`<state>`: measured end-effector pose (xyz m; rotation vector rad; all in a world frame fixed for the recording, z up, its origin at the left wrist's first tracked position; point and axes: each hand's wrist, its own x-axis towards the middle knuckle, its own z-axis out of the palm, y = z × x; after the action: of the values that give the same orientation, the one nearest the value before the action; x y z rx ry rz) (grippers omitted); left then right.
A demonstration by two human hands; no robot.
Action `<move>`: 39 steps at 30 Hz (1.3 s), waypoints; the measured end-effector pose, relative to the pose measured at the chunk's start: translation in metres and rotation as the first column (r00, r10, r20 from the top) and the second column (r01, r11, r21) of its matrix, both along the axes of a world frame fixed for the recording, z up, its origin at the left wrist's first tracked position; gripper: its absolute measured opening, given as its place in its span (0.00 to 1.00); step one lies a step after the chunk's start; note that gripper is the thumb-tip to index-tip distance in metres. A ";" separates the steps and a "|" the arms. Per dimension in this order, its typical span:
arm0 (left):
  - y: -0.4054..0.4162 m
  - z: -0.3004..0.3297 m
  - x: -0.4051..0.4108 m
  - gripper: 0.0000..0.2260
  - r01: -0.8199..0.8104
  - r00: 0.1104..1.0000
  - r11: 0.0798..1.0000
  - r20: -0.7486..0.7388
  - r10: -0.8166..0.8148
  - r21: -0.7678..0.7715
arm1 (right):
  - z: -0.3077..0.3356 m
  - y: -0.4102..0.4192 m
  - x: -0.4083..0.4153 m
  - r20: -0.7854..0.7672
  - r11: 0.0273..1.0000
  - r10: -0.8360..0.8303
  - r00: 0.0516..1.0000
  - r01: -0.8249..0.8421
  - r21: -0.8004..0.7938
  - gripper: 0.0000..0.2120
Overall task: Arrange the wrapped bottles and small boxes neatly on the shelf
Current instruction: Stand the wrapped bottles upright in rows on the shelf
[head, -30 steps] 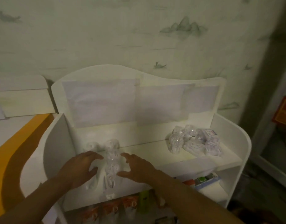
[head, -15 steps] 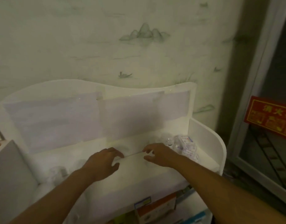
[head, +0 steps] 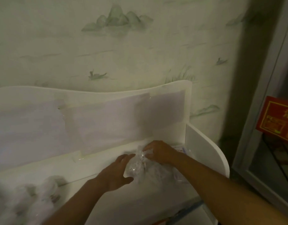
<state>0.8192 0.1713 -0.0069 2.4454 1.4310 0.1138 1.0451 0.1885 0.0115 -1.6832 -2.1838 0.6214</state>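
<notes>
- Both hands work the pile at the right end of the shelf (head: 203,143): the right hand (head: 161,153) has its fingers curled onto the crinkled top of a wrapped bottle (head: 138,166) and appears to pinch the wrap, while the left hand (head: 117,174) lies against the bottle's left flank with fingers fairly straight and thumb spread, touching rather than gripping.
- Head view, task things: that bottle lies near the shelf's right back corner, just in front of the back panel (head: 107,120), with more clear-wrapped items crowded under the right forearm; which of them are bottles and which boxes is too blurred to tell.
- A small box (head: 183,150) with faint print shows behind the right wrist, just beside the right side wall.
- A second group of wrapped bottles (head: 42,192) lies at the shelf's left front, well apart from the hands, blurred.
- Likely reason for the two-handed hold: the slick wrap gives little purchase, so one hand steadies the side while the other takes the gathered top, probably to lift or straighten the bottle out of the heap.
- The right-end pile looks untidy, so the arranging seems far from done.
- Head view, surroundings: patterned wallpaper (head: 123,46) rises behind the shelf, and a red sign (head: 276,120) hangs at the far right.
</notes>
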 end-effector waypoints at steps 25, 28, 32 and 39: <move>0.005 -0.010 -0.077 0.34 -0.233 0.940 0.947 -0.197 0.278 0.220 | -0.012 0.024 -0.039 0.177 0.995 -0.097 0.979 0.095 0.019 0.31; 0.003 -0.008 -0.096 0.31 -0.228 0.924 0.931 -0.238 0.299 0.284 | -0.009 0.022 -0.048 0.101 0.997 -0.079 0.992 0.079 0.001 0.31; 0.000 -0.003 -0.113 0.29 -0.248 0.937 0.939 -0.189 0.295 0.239 | -0.008 0.020 -0.064 0.022 0.999 -0.045 0.999 0.045 -0.016 0.29; -0.004 -0.004 -0.112 0.28 -0.264 0.955 0.949 -0.087 0.282 0.173 | -0.010 0.011 -0.092 0.051 0.997 0.049 0.997 -0.046 -0.056 0.27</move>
<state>0.7071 0.1678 -0.0106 2.3931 1.8743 0.1610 0.9530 0.1998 0.0019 -1.6974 -2.2692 0.6625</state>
